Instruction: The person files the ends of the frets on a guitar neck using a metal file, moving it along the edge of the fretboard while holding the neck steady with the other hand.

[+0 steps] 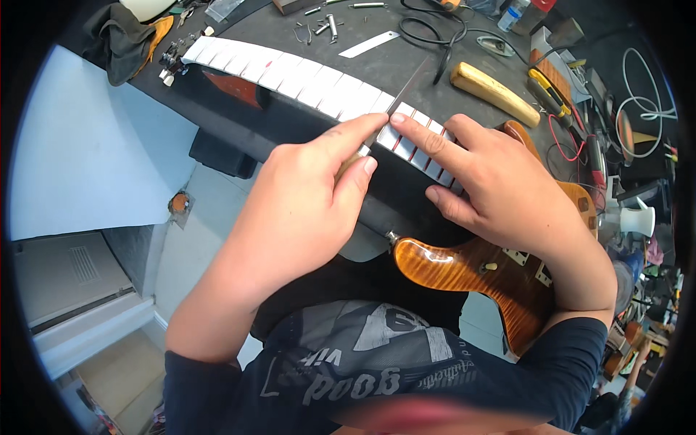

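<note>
An electric guitar with a glossy amber body (464,264) lies across the bench edge, its neck running up to the left. White tape (308,80) covers much of the fretboard, with strips between frets. My left hand (297,196) is closed around the handle of a narrow file (407,90). The file's thin dark blade lies across the neck, and my left index finger presses along it. My right hand (500,174) rests over the fretboard with fingers apart. Its index fingertip touches the neck beside the file, and its thumb lies along the near side.
Beyond the neck lie a metal ruler (370,45), a wooden block (494,94), yellow-handled cutters (547,90) and a black cable (444,43). A dark cloth (119,47) sits by the headstock (172,61). Cluttered tools and a white cup (638,217) stand at right.
</note>
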A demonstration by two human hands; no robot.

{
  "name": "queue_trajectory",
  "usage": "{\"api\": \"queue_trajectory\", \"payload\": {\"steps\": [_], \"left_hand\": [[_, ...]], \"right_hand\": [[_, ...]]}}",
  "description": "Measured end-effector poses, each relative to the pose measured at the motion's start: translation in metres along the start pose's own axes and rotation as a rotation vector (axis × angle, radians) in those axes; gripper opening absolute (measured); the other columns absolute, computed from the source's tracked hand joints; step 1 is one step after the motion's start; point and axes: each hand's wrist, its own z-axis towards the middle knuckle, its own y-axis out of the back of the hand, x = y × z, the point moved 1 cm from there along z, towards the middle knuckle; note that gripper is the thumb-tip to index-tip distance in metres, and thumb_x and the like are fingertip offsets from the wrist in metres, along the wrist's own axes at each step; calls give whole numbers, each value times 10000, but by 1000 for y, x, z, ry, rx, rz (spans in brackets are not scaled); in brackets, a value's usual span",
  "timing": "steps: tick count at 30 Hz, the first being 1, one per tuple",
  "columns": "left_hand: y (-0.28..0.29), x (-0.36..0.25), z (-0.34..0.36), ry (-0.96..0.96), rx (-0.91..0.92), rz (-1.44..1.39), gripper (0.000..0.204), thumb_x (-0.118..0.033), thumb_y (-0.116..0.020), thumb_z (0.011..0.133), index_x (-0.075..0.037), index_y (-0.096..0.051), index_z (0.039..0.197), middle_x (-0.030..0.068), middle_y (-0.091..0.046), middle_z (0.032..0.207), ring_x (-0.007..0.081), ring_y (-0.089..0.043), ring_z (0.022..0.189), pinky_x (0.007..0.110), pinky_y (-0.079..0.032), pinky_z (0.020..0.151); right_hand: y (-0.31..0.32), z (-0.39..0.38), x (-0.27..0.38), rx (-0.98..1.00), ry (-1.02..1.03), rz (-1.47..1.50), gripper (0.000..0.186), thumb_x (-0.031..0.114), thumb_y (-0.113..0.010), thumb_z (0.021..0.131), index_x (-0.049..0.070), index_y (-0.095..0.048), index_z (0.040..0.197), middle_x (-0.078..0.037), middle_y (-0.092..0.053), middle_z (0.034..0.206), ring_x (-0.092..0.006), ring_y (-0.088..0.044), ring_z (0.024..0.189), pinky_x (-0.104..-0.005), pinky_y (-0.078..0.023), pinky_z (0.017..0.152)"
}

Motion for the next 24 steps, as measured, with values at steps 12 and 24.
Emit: {"api": "queue_trajectory", "payload": {"steps": [12,24], "left_hand": [[16,0,-24,-12,68,178,531,39,-634,989,4,-636,1519,252,-741,1379,373,-809,1049,361,-583,909],[24,3,-88,-80,-24,195,549,58,-640,962,19,-640,1510,140,-772,957,179,-604,630,306,-495,673]], "right_hand": [[2,4,1,27,-20,-8,861,204,-776,944,239,-416,1725,-154,-594,1061,-368,-662,949,-482,-539,856],[4,3,7,35,15,-26,846,210,-767,961,244,-411,1727,-150,-588,1047,-372,-661,953,-486,-540,859]]}}
